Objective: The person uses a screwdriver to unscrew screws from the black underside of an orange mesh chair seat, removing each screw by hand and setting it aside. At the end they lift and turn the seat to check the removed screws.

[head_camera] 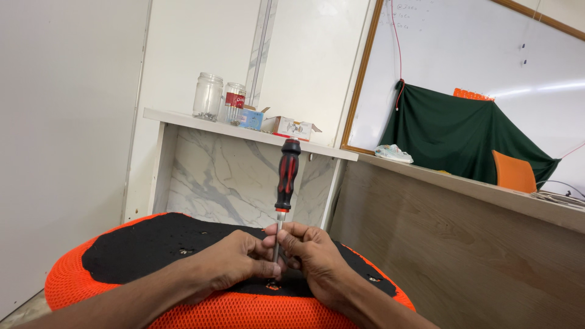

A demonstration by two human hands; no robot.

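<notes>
Left hand [234, 262] curled, pinching screwdriver [285, 183] shaft | right hand [314, 256] curled, gripping same shaft | screwdriver upright, tip on black-and-orange seat base [146, 250]

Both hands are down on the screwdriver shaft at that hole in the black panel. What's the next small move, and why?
Probably slide the right hand up to the red-and-black handle of the upright screwdriver: both it and the left hand pinch the bare shaft just above the black panel, and the handle stands free.
</notes>
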